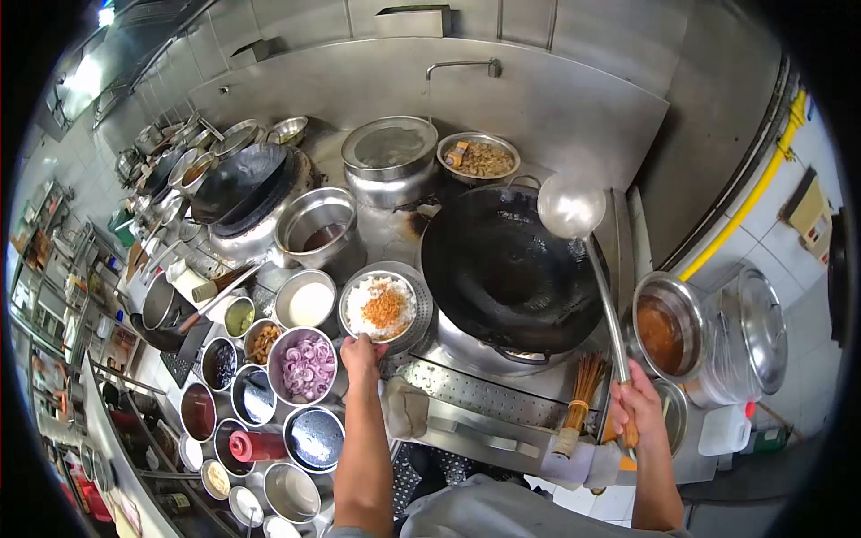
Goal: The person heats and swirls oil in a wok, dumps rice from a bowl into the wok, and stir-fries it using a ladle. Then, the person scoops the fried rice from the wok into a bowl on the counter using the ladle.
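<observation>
My left hand [361, 352] grips the near rim of a bowl [344, 316] holding white rice topped with an orange heap, perhaps shredded carrot. Beneath that bowl lies a perforated metal strainer [421, 334]. Closed around a wooden handle, my right hand [640, 403] holds a long metal ladle [571, 206]. Its round head is raised over the right rim of a large black wok [511, 269]. The wok looks wet and dark inside, with no food visible in it.
Left of the rice stand a bowl of sliced purple onion [308, 366], a white-filled bowl [308, 303] and several seasoning pots. A bamboo brush [578, 403] lies before the wok. Behind are a lidded pot [391, 152] and a tap [466, 66]; brown sauce [659, 332] sits right.
</observation>
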`<state>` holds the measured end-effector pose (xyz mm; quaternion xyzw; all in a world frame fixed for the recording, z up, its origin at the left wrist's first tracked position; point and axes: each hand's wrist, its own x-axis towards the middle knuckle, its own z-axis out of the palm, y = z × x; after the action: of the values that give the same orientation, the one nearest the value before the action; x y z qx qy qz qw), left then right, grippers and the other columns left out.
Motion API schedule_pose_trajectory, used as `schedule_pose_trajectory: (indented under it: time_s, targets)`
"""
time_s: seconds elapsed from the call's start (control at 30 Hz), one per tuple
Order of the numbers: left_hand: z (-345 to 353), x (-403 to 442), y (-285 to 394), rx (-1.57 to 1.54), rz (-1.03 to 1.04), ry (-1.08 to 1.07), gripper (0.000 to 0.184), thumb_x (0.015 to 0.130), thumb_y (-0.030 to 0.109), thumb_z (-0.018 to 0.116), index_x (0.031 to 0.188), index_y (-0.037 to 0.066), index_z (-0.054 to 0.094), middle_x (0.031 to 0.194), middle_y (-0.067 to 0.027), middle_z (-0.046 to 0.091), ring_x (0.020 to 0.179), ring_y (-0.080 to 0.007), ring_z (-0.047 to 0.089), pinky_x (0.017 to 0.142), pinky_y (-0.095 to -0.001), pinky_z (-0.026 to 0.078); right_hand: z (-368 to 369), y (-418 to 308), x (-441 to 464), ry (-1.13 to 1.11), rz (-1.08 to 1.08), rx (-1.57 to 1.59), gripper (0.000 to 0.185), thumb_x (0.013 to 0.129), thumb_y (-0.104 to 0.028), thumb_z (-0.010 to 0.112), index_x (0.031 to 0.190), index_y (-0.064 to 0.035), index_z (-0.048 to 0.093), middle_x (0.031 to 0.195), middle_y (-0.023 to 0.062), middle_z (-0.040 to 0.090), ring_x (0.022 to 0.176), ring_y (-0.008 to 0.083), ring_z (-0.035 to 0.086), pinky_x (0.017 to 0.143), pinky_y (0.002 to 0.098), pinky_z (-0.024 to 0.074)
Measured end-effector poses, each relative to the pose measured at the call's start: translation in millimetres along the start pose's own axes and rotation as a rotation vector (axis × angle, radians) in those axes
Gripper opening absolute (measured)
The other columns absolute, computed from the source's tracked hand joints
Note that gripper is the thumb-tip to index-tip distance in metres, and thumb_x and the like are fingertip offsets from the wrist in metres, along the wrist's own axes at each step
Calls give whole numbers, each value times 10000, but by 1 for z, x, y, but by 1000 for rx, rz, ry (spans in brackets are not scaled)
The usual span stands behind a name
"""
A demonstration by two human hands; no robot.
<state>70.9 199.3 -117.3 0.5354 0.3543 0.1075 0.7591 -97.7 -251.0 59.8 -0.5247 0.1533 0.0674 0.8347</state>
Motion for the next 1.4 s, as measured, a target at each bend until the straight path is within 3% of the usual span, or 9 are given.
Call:
schedule_pose_trajectory:
  time_s: [0.13,0.33,0.5,0.53,0.63,0.7,1.0,1.23,1.4]
  targets:
    - [-8,-29,38,-18,86,-19,50,875,28,523,896,-18,526,818,-115,609,625,-186,617,547,-310,596,21,-14,-19,-75,-77,-461,604,950,-56,537,1494,-75,277,712,26,489,447,89,466,384,244,408]
    - [11,-76,108,-2,128,-193,36,861,5,521,876,-23,538,821,-109,612,652,-175,628,569,-284,603,63,-35,-40,-241,20,-532,605,962,-28,507,1509,-86,255,721,19,492,451,79,451,409,236,381]
    - [73,-64,98,47,131,-339,173,892,-4,519,1056,-42,561,974,-160,677,734,-231,697,610,-298,612,80,-39,-38,-215,-15,-797,628,954,-49,544,1514,-110,268,800,49,556,522,108,506,495,280,429]
    - [89,-72,98,-37,126,-347,72,890,-2,513,926,-60,534,863,-156,628,648,-236,673,582,-326,626,78,-39,-39,-200,-27,-869,627,953,-60,549,1513,-115,272,812,57,570,534,123,527,511,295,445]
    - [133,-75,86,-41,106,-402,83,885,2,513,940,-59,514,862,-166,626,645,-236,664,577,-342,622,73,-44,-39,-138,-42,-1070,621,958,-141,561,1502,-118,260,826,100,596,572,192,573,567,350,479]
    - [160,-80,75,-3,49,-389,77,884,6,516,937,-49,510,866,-172,625,659,-240,663,561,-338,613,78,-55,-43,-106,106,-1096,599,974,-163,536,1483,-102,224,808,114,594,581,193,587,560,363,482]
    - [236,-95,14,272,32,-328,162,843,-25,500,982,-59,578,957,-170,654,677,-246,683,543,-339,613,67,-54,-55,-127,346,-787,517,986,-121,501,1417,-94,216,755,32,475,561,114,491,480,312,455]
    - [231,-91,-15,579,217,-352,231,794,15,512,963,-67,647,878,-198,709,663,-281,723,551,-360,584,48,-55,-60,-164,468,-567,521,967,-90,517,1400,-119,229,758,22,449,541,98,464,436,303,451]
    - [209,-102,1,615,198,-458,190,800,-42,520,942,-66,644,945,-170,687,703,-240,709,538,-324,619,25,-54,-54,-210,475,-251,503,951,-64,523,1371,-151,261,762,16,450,534,100,470,393,286,423]
